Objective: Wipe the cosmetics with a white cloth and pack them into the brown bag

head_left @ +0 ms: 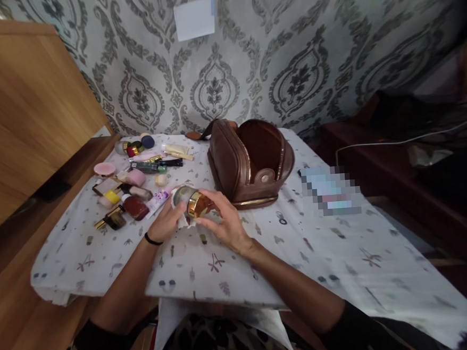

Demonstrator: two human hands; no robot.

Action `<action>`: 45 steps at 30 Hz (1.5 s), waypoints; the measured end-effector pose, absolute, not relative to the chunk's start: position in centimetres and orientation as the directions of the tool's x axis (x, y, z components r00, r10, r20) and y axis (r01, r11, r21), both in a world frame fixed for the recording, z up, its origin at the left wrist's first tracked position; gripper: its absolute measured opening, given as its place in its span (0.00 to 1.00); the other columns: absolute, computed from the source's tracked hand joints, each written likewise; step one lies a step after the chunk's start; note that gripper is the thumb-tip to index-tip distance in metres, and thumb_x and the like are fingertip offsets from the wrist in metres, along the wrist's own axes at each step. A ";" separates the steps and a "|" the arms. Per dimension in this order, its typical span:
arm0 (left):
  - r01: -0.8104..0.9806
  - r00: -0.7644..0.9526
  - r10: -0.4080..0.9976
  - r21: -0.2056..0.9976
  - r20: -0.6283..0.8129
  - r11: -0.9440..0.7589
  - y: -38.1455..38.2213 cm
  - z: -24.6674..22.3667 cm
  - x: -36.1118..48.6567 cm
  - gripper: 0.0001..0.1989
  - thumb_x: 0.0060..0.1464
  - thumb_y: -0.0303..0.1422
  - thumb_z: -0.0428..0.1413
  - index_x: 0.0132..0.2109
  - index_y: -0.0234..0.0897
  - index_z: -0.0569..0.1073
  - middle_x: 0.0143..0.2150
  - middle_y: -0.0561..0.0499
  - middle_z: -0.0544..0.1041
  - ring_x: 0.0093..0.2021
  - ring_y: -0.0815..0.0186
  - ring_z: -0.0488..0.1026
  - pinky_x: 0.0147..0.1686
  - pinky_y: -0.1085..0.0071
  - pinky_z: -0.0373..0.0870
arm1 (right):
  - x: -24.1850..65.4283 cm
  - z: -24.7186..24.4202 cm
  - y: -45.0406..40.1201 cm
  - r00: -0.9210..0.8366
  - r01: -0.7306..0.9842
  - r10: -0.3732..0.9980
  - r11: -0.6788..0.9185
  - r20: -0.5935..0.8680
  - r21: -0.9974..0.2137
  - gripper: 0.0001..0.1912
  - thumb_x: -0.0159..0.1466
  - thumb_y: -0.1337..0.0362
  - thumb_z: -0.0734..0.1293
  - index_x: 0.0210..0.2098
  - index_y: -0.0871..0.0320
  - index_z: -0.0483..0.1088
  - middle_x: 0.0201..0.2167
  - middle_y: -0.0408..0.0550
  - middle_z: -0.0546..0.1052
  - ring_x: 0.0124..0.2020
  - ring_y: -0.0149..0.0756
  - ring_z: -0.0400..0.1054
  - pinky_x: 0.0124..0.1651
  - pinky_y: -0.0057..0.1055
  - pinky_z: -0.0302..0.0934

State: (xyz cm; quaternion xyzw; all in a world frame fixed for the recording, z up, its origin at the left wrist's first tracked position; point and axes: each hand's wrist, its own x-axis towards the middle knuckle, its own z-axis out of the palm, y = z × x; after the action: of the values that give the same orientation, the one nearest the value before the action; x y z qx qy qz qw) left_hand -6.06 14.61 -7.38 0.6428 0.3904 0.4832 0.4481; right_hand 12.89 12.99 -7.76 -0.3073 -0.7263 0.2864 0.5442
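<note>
Gold-capped jar sits btwn both hands, over the table's near-centre: L hand clasps its left side w/ a white wipe, R hand grips the gold-cap end (brown leather bag just beyond, far right).

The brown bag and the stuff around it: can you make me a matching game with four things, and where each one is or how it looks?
Things:
1. brown bag
2. jar with a gold lid
3. white paper
4. dark red bottle

Places and looks:
A. up on the patterned wall
B. on the cloth, next to a purple and white tube
C. unzipped, with its top wide open
D. between the left hand and the right hand

Right pairs: 1-C, 2-D, 3-A, 4-B
</note>
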 end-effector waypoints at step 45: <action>0.520 0.208 0.834 0.664 0.511 -0.537 13.7 -6.6 -4.7 0.18 0.64 0.38 0.50 0.58 0.38 0.67 0.56 0.42 0.73 0.57 0.57 0.69 0.59 0.59 0.64 | 12.8 -7.3 13.2 -0.070 0.272 0.885 0.462 0.461 -0.844 0.27 0.55 0.57 0.75 0.52 0.55 0.70 0.44 0.51 0.75 0.43 0.42 0.71 0.49 0.41 0.68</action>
State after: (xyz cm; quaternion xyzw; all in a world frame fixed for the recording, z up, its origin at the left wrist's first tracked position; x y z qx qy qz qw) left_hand -4.74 13.67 -6.62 0.7567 0.4475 0.4423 0.1775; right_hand 12.77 13.17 -7.34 -0.4304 -0.6718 0.2896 0.5287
